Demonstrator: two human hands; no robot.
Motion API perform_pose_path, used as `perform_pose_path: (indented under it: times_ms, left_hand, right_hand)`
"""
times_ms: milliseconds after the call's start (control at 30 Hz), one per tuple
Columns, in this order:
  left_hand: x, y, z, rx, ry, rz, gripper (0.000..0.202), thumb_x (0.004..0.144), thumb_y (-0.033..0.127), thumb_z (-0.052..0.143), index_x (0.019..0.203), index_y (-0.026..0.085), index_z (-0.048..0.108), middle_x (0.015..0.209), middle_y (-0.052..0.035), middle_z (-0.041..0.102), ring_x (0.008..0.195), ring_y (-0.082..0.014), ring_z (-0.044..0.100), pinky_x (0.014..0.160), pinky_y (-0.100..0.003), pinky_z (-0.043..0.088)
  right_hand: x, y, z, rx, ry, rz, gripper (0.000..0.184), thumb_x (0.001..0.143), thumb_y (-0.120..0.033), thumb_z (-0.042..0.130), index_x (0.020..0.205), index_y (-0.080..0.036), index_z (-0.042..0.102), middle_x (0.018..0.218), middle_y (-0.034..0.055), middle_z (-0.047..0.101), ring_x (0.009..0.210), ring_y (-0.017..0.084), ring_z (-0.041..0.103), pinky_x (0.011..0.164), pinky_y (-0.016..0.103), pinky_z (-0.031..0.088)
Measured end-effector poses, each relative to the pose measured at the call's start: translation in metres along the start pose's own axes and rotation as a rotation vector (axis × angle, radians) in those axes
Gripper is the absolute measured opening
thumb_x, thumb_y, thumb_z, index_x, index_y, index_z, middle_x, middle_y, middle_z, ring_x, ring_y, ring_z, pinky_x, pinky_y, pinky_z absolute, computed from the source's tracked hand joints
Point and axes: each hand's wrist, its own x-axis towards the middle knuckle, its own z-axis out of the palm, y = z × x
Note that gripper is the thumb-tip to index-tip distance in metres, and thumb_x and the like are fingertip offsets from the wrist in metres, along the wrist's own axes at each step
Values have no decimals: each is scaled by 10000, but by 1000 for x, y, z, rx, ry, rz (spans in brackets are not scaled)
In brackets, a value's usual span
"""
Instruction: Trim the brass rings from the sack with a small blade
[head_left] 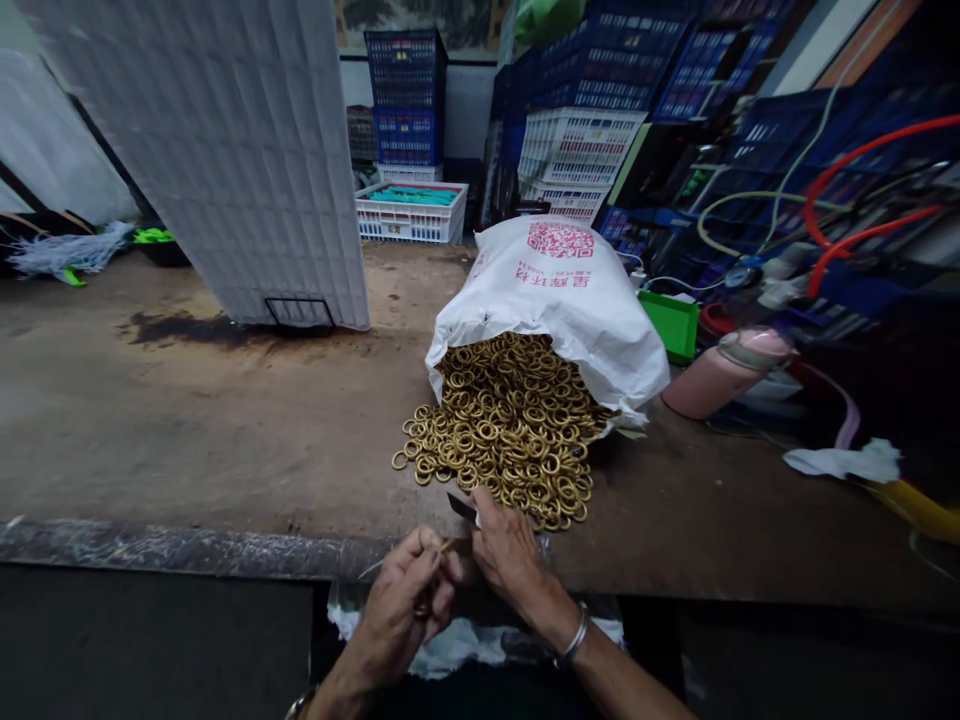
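A white woven sack [555, 290] lies on its side on the brown workbench [195, 420], spilling a heap of brass rings [502, 430] toward me. At the bench's front edge my left hand [405, 605] is closed, pinching a brass ring between thumb and fingers. Just to its right, my right hand [510, 550] is closed around a small dark blade-like tool whose tip points up-left, close to the ring. A metal bracelet circles my right wrist. A clear plastic bag [457, 640] hangs below both hands.
A tall white corrugated panel [225, 150] stands on the bench at back left. A pink bottle [724, 370], a green box [673, 322], red and pale hoses [862, 200] crowd the right. Blue and white crates [577, 110] are stacked behind.
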Motion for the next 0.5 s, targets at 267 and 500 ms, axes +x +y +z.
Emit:
perform_pose_path:
  times_ms: [267,500]
  left_hand:
    - [10,11,-15,-244,38,-59,151,733,297,582,801,191,499,725,2,561,451,-48,412,365,-155,236]
    - [28,10,-33,-326,32,-91,190,709,319,619,719,145,544,712,-11,538,582,-95,504,391,-169,310]
  right_hand:
    - [20,-4,13,-188,74,79,314,772,-90,397,1063,-179,473,854,94,629,726,191,574,616,270,299]
    - [19,-5,8,-110,99,102,295,726,-49,387,947,-200,512,799,35,635,679,153,566,583,248,270]
